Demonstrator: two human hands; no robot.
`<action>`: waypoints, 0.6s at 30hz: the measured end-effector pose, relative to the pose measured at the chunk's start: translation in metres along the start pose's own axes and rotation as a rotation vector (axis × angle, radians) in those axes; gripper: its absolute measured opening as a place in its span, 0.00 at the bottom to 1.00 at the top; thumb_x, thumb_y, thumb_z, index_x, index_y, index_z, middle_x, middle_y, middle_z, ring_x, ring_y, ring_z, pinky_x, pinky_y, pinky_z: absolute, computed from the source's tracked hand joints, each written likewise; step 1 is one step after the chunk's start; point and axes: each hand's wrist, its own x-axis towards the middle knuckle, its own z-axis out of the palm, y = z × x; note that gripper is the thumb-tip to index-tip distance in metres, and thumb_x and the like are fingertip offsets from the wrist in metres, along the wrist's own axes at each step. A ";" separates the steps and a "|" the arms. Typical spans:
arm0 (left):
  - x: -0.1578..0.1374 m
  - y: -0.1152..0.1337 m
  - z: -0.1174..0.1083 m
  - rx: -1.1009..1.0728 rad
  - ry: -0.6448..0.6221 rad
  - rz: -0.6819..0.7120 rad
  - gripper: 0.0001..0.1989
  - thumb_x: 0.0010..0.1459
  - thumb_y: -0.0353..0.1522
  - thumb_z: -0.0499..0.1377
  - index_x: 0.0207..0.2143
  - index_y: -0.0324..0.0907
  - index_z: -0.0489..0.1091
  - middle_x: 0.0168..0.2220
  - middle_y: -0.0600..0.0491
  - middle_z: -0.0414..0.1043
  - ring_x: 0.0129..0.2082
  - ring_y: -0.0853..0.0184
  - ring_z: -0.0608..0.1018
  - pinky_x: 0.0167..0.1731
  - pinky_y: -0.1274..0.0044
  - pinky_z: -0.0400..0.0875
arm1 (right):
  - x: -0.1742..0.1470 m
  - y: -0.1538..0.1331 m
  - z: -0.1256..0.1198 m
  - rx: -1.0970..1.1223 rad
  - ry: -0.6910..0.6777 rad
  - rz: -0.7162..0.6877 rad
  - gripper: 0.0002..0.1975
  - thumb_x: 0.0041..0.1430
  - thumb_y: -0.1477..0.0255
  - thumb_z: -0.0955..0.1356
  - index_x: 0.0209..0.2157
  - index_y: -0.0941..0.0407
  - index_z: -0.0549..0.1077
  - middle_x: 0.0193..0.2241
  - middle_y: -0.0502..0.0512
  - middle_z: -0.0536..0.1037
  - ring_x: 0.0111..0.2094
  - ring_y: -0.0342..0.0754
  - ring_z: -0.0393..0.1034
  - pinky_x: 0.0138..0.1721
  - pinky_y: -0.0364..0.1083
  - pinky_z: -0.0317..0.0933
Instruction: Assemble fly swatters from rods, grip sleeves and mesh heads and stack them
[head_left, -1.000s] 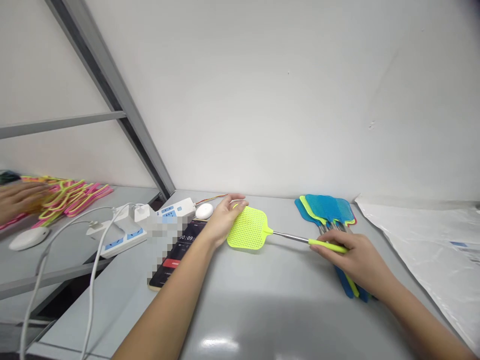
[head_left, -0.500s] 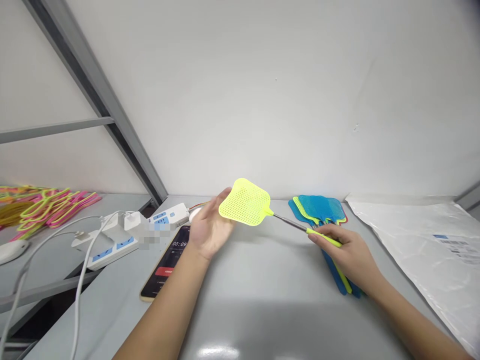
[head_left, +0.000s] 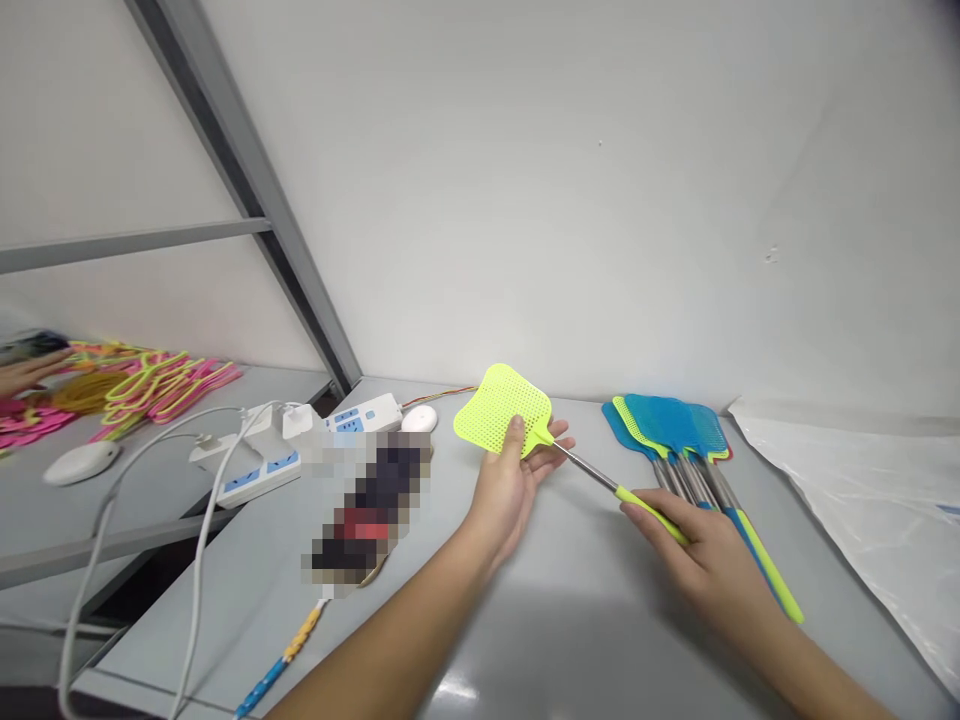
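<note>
A yellow-green fly swatter (head_left: pixel 491 408) with a perforated head and a thin metal shaft is held above the table between both hands. My left hand (head_left: pixel 506 490) grips the lower part of its head, thumb on the front and fingers behind. My right hand (head_left: pixel 705 550) is wrapped round the yellow-green handle. Beyond the right hand, several fly swatters (head_left: pixel 664 425), mostly blue with some yellow-green, lie in an overlapping pile against the wall; the hand hides part of their handles.
A white plastic bag (head_left: pixel 840 480) lies at the right. On the left are a partly blurred phone (head_left: pixel 375 510), power strips (head_left: pixel 259 482) with white cables, and a round white device (head_left: pixel 419 419). Pink and yellow items (head_left: pixel 161 390) lie further left, near another person's hand (head_left: pixel 34 372).
My left hand has moved from behind the swatter's head to a grip near its neck, thumb in front. The view has shifted left, and another person's hand has appeared at the far left.
</note>
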 end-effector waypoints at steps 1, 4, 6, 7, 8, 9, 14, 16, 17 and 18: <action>0.000 0.001 -0.001 0.016 -0.004 0.003 0.23 0.61 0.46 0.54 0.48 0.37 0.69 0.47 0.39 0.75 0.42 0.57 0.79 0.50 0.63 0.68 | 0.000 0.000 0.001 0.066 -0.032 0.053 0.17 0.62 0.56 0.61 0.37 0.52 0.74 0.29 0.52 0.76 0.29 0.47 0.68 0.28 0.42 0.59; 0.000 0.004 -0.002 0.050 -0.018 0.018 0.22 0.61 0.45 0.55 0.47 0.37 0.70 0.45 0.40 0.75 0.41 0.58 0.80 0.49 0.62 0.68 | 0.001 -0.001 0.004 0.360 -0.196 0.274 0.20 0.61 0.53 0.60 0.35 0.54 0.73 0.17 0.46 0.62 0.18 0.41 0.55 0.19 0.40 0.50; 0.000 0.006 -0.001 0.065 -0.030 0.027 0.21 0.60 0.44 0.56 0.47 0.38 0.69 0.45 0.41 0.76 0.39 0.58 0.80 0.49 0.62 0.68 | 0.002 -0.001 0.006 0.561 -0.294 0.383 0.22 0.62 0.51 0.59 0.35 0.55 0.72 0.15 0.42 0.51 0.16 0.39 0.44 0.17 0.40 0.44; 0.000 0.007 -0.001 0.070 -0.034 0.034 0.21 0.60 0.44 0.57 0.47 0.38 0.69 0.44 0.41 0.76 0.38 0.58 0.80 0.48 0.61 0.69 | 0.002 -0.001 0.007 0.618 -0.314 0.407 0.23 0.62 0.51 0.58 0.36 0.55 0.72 0.16 0.41 0.49 0.16 0.39 0.41 0.17 0.40 0.42; 0.000 0.008 0.000 0.073 -0.034 0.043 0.20 0.59 0.43 0.57 0.47 0.38 0.69 0.44 0.42 0.76 0.38 0.58 0.80 0.48 0.61 0.69 | 0.002 -0.001 0.007 0.621 -0.310 0.408 0.23 0.62 0.51 0.58 0.35 0.55 0.72 0.16 0.41 0.49 0.16 0.39 0.42 0.17 0.40 0.42; 0.000 0.008 0.001 0.074 -0.031 0.056 0.19 0.59 0.43 0.58 0.46 0.38 0.69 0.44 0.42 0.75 0.39 0.58 0.80 0.47 0.61 0.70 | 0.002 -0.002 0.007 0.569 -0.279 0.383 0.23 0.62 0.51 0.59 0.35 0.55 0.72 0.15 0.42 0.51 0.16 0.39 0.44 0.17 0.40 0.44; 0.000 0.005 0.003 0.081 0.009 0.094 0.17 0.60 0.41 0.58 0.44 0.39 0.69 0.42 0.45 0.75 0.43 0.57 0.79 0.45 0.62 0.73 | -0.002 -0.001 0.010 -0.013 0.052 -0.022 0.17 0.62 0.57 0.61 0.36 0.53 0.76 0.27 0.53 0.77 0.26 0.46 0.69 0.26 0.42 0.60; 0.000 0.003 0.003 0.090 0.019 0.093 0.18 0.59 0.42 0.58 0.45 0.39 0.68 0.41 0.45 0.75 0.42 0.57 0.79 0.44 0.63 0.74 | -0.005 0.003 0.014 -0.205 0.175 -0.161 0.15 0.63 0.61 0.61 0.40 0.53 0.76 0.29 0.54 0.79 0.26 0.47 0.72 0.27 0.43 0.61; 0.000 0.003 0.003 0.096 0.020 0.094 0.18 0.59 0.42 0.58 0.45 0.39 0.68 0.41 0.45 0.75 0.41 0.58 0.79 0.44 0.63 0.74 | -0.007 0.005 0.016 -0.276 0.225 -0.208 0.15 0.63 0.62 0.62 0.40 0.53 0.76 0.29 0.55 0.80 0.26 0.48 0.73 0.27 0.43 0.61; -0.001 0.003 0.003 0.101 0.021 0.096 0.18 0.59 0.42 0.58 0.45 0.39 0.68 0.41 0.45 0.75 0.41 0.58 0.80 0.43 0.64 0.74 | -0.008 0.006 0.017 -0.321 0.258 -0.238 0.14 0.63 0.63 0.62 0.40 0.54 0.76 0.29 0.56 0.80 0.26 0.48 0.74 0.28 0.43 0.61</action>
